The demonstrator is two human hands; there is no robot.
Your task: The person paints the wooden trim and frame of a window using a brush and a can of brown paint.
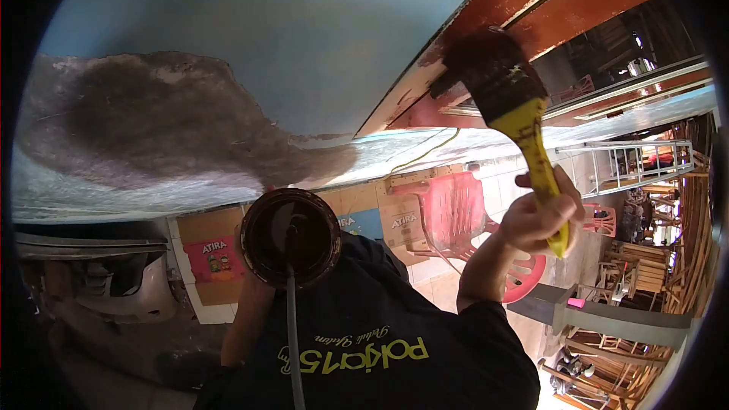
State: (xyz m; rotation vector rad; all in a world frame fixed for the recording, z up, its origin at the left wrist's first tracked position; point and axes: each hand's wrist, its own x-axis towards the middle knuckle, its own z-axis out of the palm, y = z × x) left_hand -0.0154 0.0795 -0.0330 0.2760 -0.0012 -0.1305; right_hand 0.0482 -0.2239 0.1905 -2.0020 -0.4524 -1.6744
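Note:
My right hand is closed around the yellow handle of a paintbrush. Dark brown paint coats the bristles, which lie against or just in front of a reddish-brown wooden frame; contact is hard to make out. A round can of dark paint is held in front of my chest by my left hand, mostly hidden behind the can. From the can's near rim a thin grey rod extends down toward my body.
A blue wall with a bare grey patch adjoins the frame. Below are a red plastic chair, flattened cardboard on the floor and a metal ladder. Stacked wood lines the right, and a car bumper lies left.

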